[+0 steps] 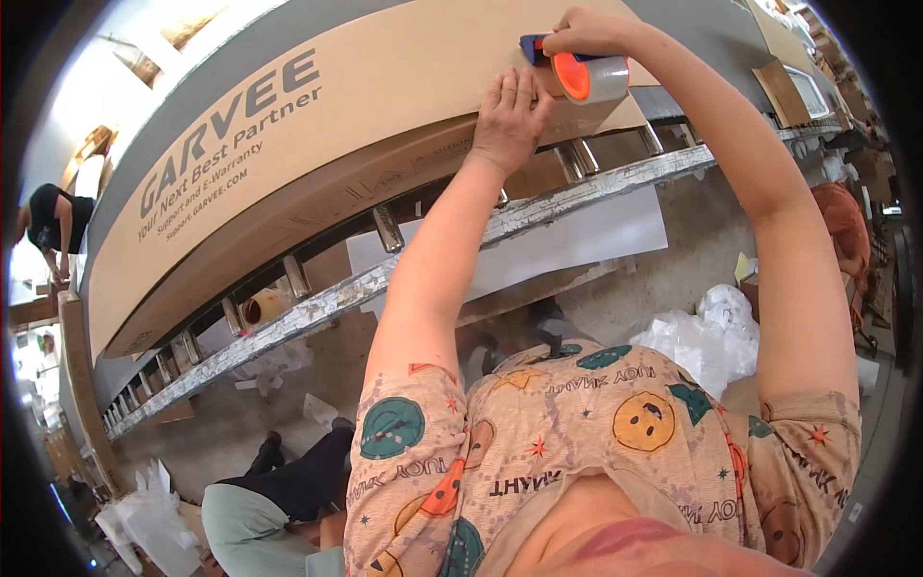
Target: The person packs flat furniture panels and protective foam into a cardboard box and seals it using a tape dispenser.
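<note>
A long brown cardboard box (385,67) with dark printing lies across the conveyor in front of me. My left hand (514,117) rests on its top near edge, fingers stretched out and pressed against the cardboard close to the right end. Just beyond, my right hand (588,33) is closed round the handle of a tape dispenser (535,50), blue with an orange hub. A wide roll of clear tape (608,79) sits on the dispenser, at the box's right end. The tape's free end cannot be made out.
The conveyor has metal rollers (387,229) and a worn side rail (567,197). Crumpled clear plastic (707,337) lies on the floor. A person in pale green (245,524) is low at my left; another person in black (60,219) stands farther left. Another tape roll (261,308) shows beneath the box.
</note>
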